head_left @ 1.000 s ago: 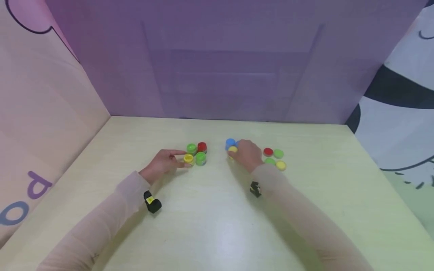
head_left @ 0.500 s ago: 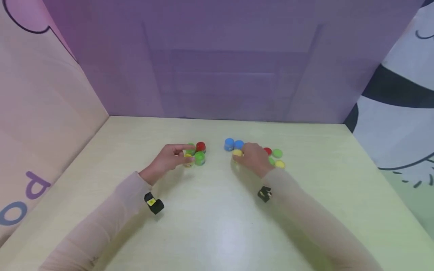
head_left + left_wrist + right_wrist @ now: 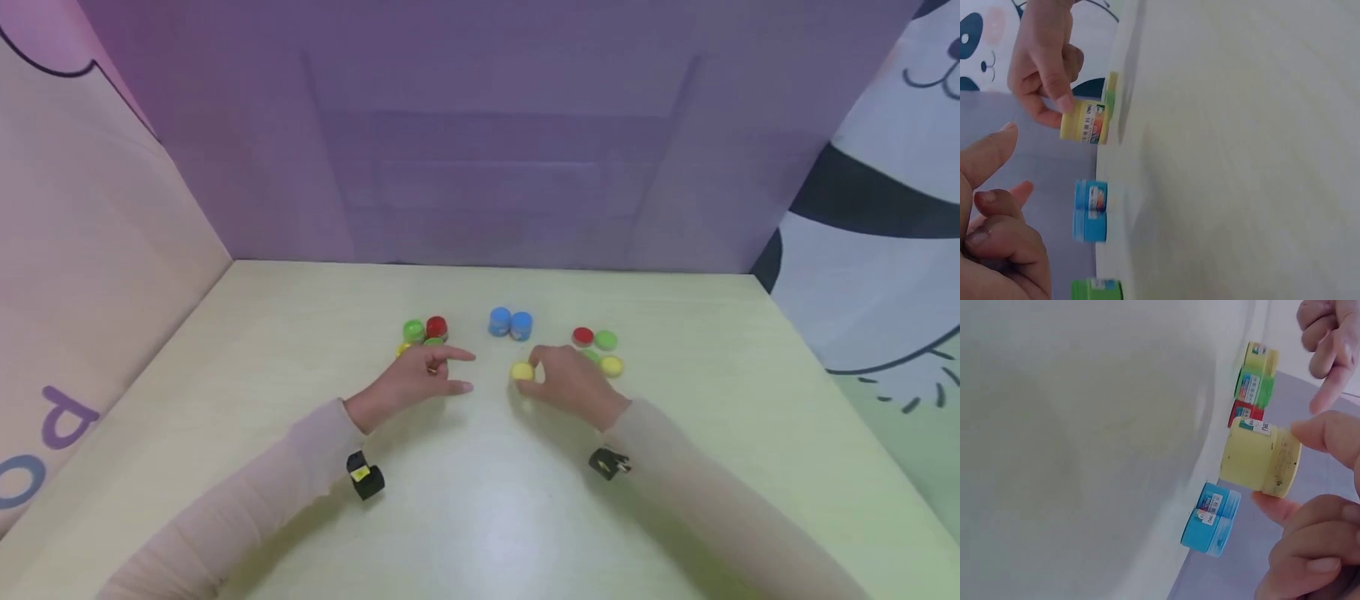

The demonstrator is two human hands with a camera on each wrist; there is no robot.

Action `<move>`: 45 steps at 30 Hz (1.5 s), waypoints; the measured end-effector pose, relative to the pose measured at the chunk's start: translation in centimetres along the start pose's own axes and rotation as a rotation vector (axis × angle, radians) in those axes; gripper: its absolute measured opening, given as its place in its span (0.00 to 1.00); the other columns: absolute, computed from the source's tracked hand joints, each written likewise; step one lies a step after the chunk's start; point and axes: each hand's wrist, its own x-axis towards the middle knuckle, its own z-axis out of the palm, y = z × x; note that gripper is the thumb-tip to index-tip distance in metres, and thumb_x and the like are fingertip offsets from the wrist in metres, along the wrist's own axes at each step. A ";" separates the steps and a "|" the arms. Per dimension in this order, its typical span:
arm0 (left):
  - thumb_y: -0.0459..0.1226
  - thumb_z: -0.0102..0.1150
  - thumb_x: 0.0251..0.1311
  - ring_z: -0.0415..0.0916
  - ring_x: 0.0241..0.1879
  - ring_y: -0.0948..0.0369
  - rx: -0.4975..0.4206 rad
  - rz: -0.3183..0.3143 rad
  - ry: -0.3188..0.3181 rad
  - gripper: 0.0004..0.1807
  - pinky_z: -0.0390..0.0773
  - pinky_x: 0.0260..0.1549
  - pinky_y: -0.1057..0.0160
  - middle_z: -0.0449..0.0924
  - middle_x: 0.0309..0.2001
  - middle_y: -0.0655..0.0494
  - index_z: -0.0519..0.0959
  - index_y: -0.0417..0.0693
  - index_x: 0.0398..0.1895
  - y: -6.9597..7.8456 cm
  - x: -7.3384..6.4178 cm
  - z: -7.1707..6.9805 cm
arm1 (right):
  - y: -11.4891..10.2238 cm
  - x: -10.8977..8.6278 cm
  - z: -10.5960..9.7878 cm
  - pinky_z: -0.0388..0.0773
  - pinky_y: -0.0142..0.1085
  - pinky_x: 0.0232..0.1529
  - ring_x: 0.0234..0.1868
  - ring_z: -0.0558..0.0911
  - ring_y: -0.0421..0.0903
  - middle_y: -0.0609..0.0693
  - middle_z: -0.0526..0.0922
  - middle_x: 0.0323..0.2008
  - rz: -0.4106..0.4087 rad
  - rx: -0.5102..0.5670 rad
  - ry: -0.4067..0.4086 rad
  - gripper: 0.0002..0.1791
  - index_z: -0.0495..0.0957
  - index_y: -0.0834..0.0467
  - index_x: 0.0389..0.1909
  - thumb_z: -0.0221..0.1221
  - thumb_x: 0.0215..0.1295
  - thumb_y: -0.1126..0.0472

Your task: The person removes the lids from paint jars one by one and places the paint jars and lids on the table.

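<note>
My right hand (image 3: 576,382) pinches a small yellow paint jar (image 3: 1249,455) by its lid, between thumb and fingers. In the left wrist view the jar shows a printed label and is held over the pale table (image 3: 480,517). To its left, my left hand (image 3: 411,380) holds nothing, with thumb and index finger extended toward the jar and the other fingers bent. Behind the jar stand two blue jars (image 3: 511,324), side by side with lids on. Partly hidden by the left hand is a group of lidless jars: green (image 3: 413,331), red (image 3: 437,328) and yellow (image 3: 403,349), with another green one.
Right of the right hand lie several flat round lids: a red lid (image 3: 582,337), a green lid (image 3: 606,340), a yellow lid (image 3: 611,366) and another green one partly covered. A purple wall panel (image 3: 487,183) rises along the table's far edge. Printed panels flank both sides.
The right hand has drawn the yellow jar away from the blue jars, toward the person. The left hand has left the jar group and moved right and nearer, toward the yellow jar.
</note>
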 end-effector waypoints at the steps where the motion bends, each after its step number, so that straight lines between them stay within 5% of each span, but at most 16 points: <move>1: 0.43 0.69 0.52 0.61 0.23 0.60 0.002 0.003 -0.009 0.26 0.63 0.24 0.65 0.64 0.21 0.57 0.77 0.53 0.56 0.1 0.0 0.4 | 0.0 -0.3 0.1 0.65 0.32 0.21 0.19 0.69 0.41 0.46 0.73 0.18 -0.011 -0.009 0.003 0.18 0.77 0.60 0.39 0.62 0.58 0.49; 8: 0.43 0.67 0.54 0.63 0.23 0.61 -0.013 0.023 -0.089 0.23 0.65 0.27 0.66 0.66 0.20 0.57 0.78 0.52 0.54 0.4 -0.2 2.9 | -0.3 -2.1 0.3 0.59 0.29 0.16 0.14 0.62 0.38 0.44 0.66 0.12 -0.083 -0.036 -0.008 0.18 0.76 0.60 0.40 0.63 0.58 0.50; 20: 0.37 0.68 0.53 0.64 0.24 0.62 -0.042 -0.015 -0.146 0.21 0.65 0.28 0.67 0.68 0.21 0.57 0.79 0.51 0.52 0.4 0.0 6.0 | -0.4 -3.8 0.7 0.62 0.28 0.17 0.16 0.64 0.36 0.42 0.69 0.15 -0.222 0.010 -0.038 0.15 0.76 0.60 0.38 0.63 0.57 0.53; 32: 0.36 0.69 0.50 0.64 0.24 0.63 -0.003 -0.071 -0.180 0.20 0.65 0.27 0.67 0.69 0.21 0.58 0.80 0.49 0.49 0.9 0.8 7.7 | -0.3 -4.0 0.8 0.62 0.27 0.17 0.16 0.63 0.35 0.41 0.67 0.14 -0.243 0.012 -0.043 0.13 0.74 0.57 0.30 0.63 0.56 0.52; 45: 0.36 0.68 0.51 0.65 0.27 0.62 -0.038 -0.096 -0.221 0.17 0.66 0.30 0.66 0.70 0.25 0.58 0.82 0.55 0.47 0.7 1.3 7.7 | -1.0 -4.0 1.1 0.62 0.29 0.19 0.17 0.65 0.39 0.44 0.67 0.15 -0.186 -0.051 -0.062 0.14 0.71 0.57 0.27 0.62 0.58 0.51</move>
